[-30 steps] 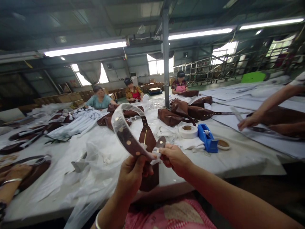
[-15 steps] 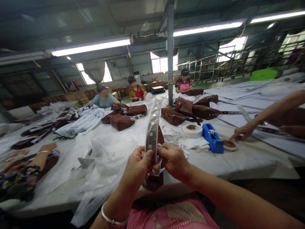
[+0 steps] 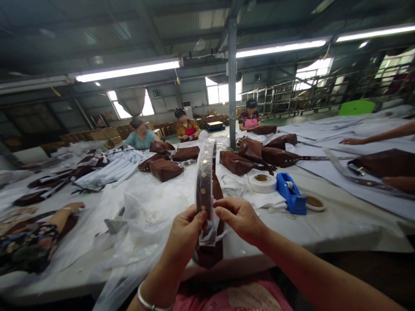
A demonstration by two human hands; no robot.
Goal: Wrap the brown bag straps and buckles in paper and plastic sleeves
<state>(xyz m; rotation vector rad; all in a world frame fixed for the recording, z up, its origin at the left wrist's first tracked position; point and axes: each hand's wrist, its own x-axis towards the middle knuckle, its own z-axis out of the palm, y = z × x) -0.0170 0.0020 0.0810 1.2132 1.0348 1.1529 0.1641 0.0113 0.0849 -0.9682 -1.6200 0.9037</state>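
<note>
Left hand (image 3: 184,233): the grip pinches the studded strap (image 3: 204,183) near its lower end. The strap rises in front of the body, covered by clear film (image 3: 207,239). Right hand (image 3: 243,220): fingertips at the strap's right edge; cannot tell whether this grip pinches anything. Step in hand, as judged: fitting the film. The next move probably calls for a steady left hold and precise right fingertips. Behind the strap: a brown bag (image 3: 210,258). Beyond, on the table (image 3: 327,229): a blue dispenser (image 3: 292,196) and white tape roll (image 3: 269,185).
</note>
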